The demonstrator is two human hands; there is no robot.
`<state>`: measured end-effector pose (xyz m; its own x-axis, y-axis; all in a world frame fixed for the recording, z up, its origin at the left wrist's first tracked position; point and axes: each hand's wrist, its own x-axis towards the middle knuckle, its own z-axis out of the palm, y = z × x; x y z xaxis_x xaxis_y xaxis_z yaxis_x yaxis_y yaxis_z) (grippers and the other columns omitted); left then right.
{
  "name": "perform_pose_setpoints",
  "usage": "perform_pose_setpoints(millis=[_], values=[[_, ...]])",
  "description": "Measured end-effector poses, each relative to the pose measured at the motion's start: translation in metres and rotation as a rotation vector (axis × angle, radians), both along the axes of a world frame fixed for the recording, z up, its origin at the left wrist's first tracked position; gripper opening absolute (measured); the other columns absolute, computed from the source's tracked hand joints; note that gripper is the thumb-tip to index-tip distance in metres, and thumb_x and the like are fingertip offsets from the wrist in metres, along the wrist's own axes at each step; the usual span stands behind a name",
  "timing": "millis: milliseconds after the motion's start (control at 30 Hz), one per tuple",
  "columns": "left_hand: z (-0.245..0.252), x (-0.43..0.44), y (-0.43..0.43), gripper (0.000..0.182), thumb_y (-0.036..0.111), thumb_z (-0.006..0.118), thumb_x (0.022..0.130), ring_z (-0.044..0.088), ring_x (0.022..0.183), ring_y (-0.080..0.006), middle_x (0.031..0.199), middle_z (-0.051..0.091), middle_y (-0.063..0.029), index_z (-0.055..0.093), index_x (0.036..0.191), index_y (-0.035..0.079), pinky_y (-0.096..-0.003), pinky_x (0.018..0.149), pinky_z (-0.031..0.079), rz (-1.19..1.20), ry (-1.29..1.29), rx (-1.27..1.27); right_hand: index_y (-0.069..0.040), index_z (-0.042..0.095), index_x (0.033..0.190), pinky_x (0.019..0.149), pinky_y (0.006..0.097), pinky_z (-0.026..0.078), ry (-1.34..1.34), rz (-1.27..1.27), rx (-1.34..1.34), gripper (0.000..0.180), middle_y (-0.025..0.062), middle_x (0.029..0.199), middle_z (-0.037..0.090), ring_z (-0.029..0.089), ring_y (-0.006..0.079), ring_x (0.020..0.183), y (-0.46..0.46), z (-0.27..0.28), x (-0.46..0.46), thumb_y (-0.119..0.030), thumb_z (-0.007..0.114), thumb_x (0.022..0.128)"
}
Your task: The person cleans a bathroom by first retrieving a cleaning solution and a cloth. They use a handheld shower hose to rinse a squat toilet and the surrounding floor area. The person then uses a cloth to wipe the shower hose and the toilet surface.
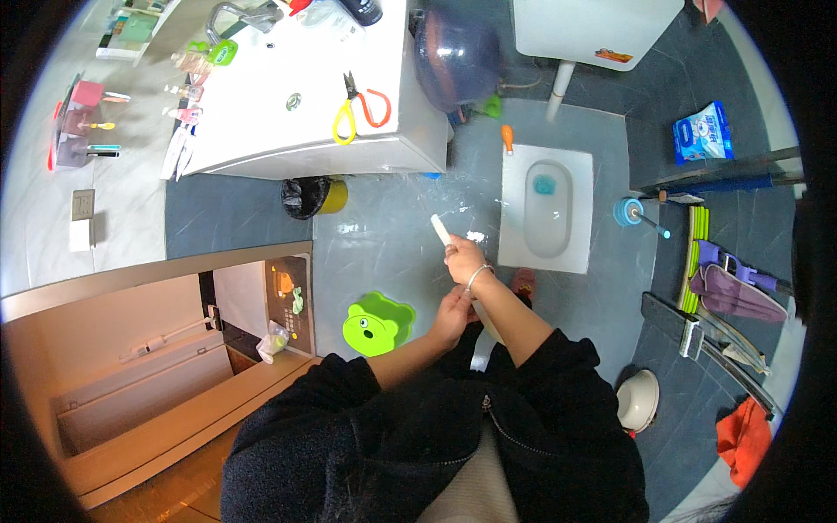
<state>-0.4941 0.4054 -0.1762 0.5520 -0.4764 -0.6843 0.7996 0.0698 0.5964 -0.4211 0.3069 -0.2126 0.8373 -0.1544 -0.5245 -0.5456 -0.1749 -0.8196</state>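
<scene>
My right hand (465, 260), with a bracelet at the wrist, is closed around a white tube-like piece (441, 229) that points up and left over the wet tile floor. Just below that wrist, my left hand (451, 318) has its fingers curled, partly hidden by the right forearm. A pale strip (484, 350) shows beneath the forearms near the left hand. Whether it joins the white piece, or is in the left hand's grasp, cannot be seen. Ahead and to the right lies a white squat toilet (579, 216) set in the floor.
Scissors (356, 104) lie on the white washbasin counter (261, 140). An orange-handled object (507, 137) rests by the toilet. Left of me are a green bear-faced stool (379, 327) and a lined bin (333, 196). A toilet brush (629, 212), mops (739, 281) and a basin (637, 400) stand right.
</scene>
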Motion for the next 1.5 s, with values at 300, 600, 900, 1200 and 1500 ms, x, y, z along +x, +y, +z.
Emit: perform_pose_setpoints(millis=[300,600,900,1200,1500], values=[[-0.005,-0.005,-0.017,0.028,0.030,0.040,0.099,0.057,0.075,-0.0136,0.091,0.060,-0.0023,0.052,0.109,0.007,-0.0281,0.065,0.048,0.008,-0.048,0.261,-0.005,0.052,0.116,0.071,0.0377,0.046,-0.103,-0.266,-0.049,0.031,0.0167,0.077,0.059,0.057,0.0296,0.074,-0.003,-0.020,-0.016,-0.006,0.042,0.086],[0.004,-0.001,-0.038,0.027,0.028,0.035,0.099,0.050,0.057,-0.0165,0.070,0.052,-0.0046,0.049,0.094,0.006,-0.0305,0.054,0.046,-0.128,-0.051,0.155,-0.005,0.038,0.133,0.052,0.0286,0.050,0.170,-0.482,0.458,0.045,0.0091,0.084,0.058,0.057,0.0145,0.059,-0.046,-0.005,-0.029,-0.005,0.045,0.088],[0.015,-0.003,-0.066,0.020,0.026,0.035,0.098,0.051,0.056,-0.0183,0.071,0.051,-0.0060,0.043,0.104,0.009,-0.0336,0.054,0.048,-0.164,0.032,0.283,-0.007,0.032,0.138,0.054,0.0280,0.052,0.219,-0.453,0.543,0.049,0.0101,0.090,0.061,0.061,0.0157,0.063,-0.066,-0.002,-0.041,-0.005,0.043,0.090],[0.012,0.003,-0.098,0.023,0.029,0.037,0.098,0.051,0.057,-0.0183,0.071,0.050,-0.0051,0.044,0.108,0.009,-0.0347,0.053,0.047,-0.337,0.115,0.326,-0.005,0.025,0.140,0.057,0.0304,0.053,0.191,-0.793,0.653,0.060,0.0136,0.092,0.059,0.061,0.0186,0.067,-0.104,-0.031,-0.067,0.001,0.050,0.086],[0.009,0.002,-0.138,0.022,0.027,0.039,0.097,0.052,0.058,-0.0177,0.074,0.052,-0.0051,0.046,0.109,0.009,-0.0338,0.054,0.047,-0.452,0.050,0.316,-0.006,0.024,0.140,0.060,0.0314,0.052,0.027,-1.100,0.944,0.060,0.0146,0.101,0.057,0.059,0.0213,0.072,-0.170,-0.045,-0.072,0.000,0.052,0.087]])
